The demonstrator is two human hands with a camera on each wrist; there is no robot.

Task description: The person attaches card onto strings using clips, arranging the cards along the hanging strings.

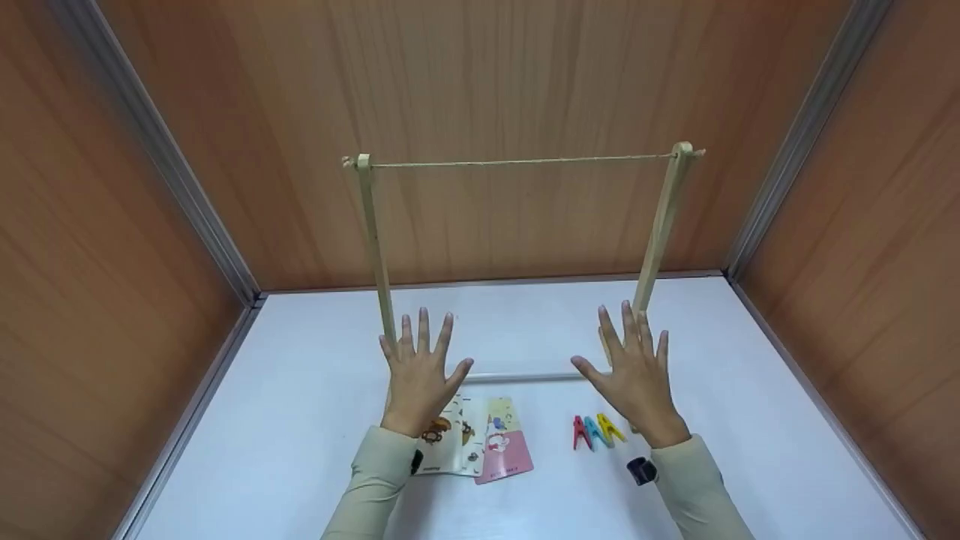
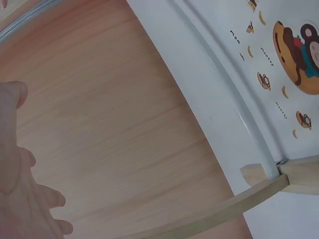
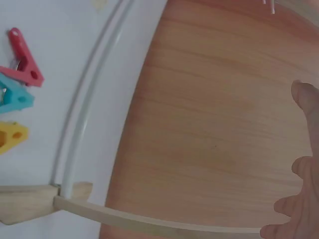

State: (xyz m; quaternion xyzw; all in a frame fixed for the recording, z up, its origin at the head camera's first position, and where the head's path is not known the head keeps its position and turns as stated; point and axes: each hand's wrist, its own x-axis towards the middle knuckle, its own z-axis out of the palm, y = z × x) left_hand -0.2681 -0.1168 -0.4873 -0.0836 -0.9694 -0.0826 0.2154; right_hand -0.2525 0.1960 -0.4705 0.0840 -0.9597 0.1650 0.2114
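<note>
Wood-grain walls box in a white tabletop (image 1: 300, 420) on three sides. On it stands a small rack (image 1: 373, 240) — two thin wooden posts joined by a white rod (image 1: 517, 377) at the base and a taut string (image 1: 521, 160) across the top.

Both hands are open, fingers straight and spread, holding nothing. The left hand (image 1: 420, 375) hovers at the foot of the left post, the right hand (image 1: 634, 375) at the foot of the right post (image 1: 658, 225); whether either touches the rack cannot be told.

Nearest the left hand lie picture cards (image 1: 480, 439), one with a monkey print, one pink, overlapping just below the rod. Near the right hand sit three pegs (image 1: 596, 431) — red, blue, yellow — side by side.

The cards look light, thin and a little slippery on the smooth top, probably easiest lifted by an edge. The pegs look like stiff plastic, to be pinched at the tail ends. The rack seems light and easy to tip, so the posts and string are the likeliest things to be knocked.
</note>
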